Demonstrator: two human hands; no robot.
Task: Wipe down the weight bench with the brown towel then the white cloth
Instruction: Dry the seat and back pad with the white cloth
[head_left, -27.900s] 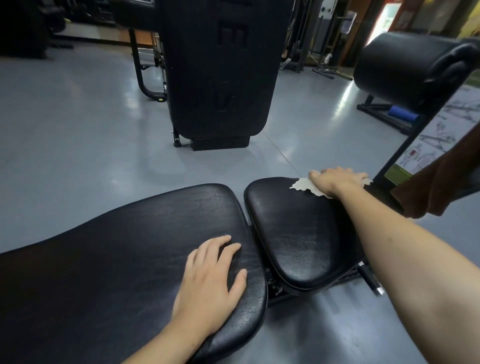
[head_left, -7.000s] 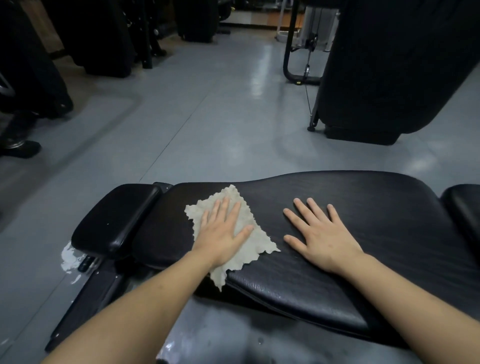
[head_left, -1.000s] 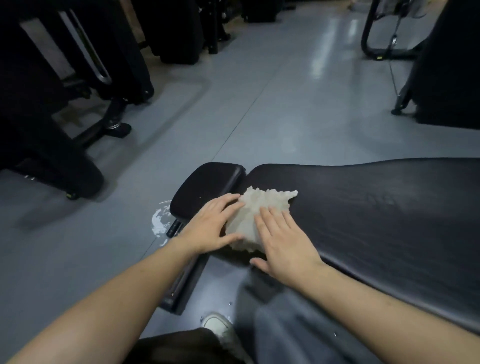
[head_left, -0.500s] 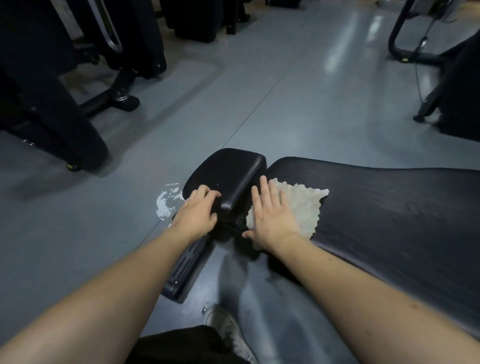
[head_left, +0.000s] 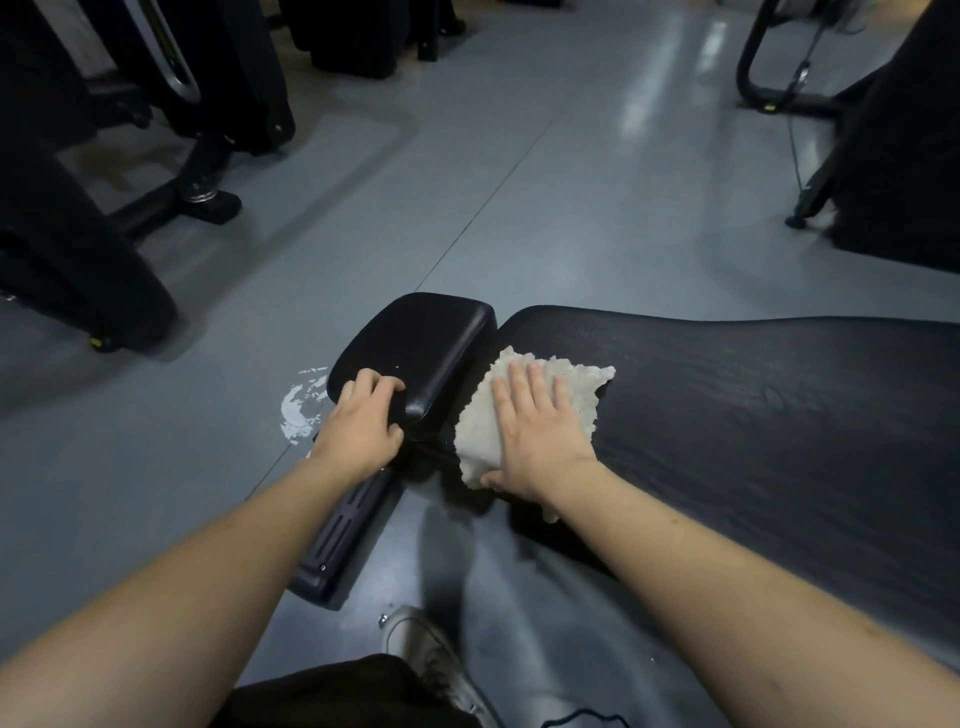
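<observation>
The black weight bench (head_left: 753, 426) runs from the middle to the right edge, with a small black head pad (head_left: 421, 338) at its left end. The white cloth (head_left: 480, 431) lies crumpled on the left end of the long pad, drooping over its near edge. My right hand (head_left: 535, 431) presses flat on the cloth, fingers spread and thumb at the cloth's lower edge. My left hand (head_left: 363, 421) curls over the near corner of the head pad. The brown towel is not in view.
The bench's black base rail (head_left: 343, 540) reaches toward me on the grey floor, beside a white splash mark (head_left: 298, 410). My shoe (head_left: 421, 649) stands below the bench. Black gym machines stand at the left (head_left: 78, 249) and the far right (head_left: 898, 156).
My right hand has pushed the cloth slightly to the right along the pad. My left hand has slid up and closed over the head pad's corner.
</observation>
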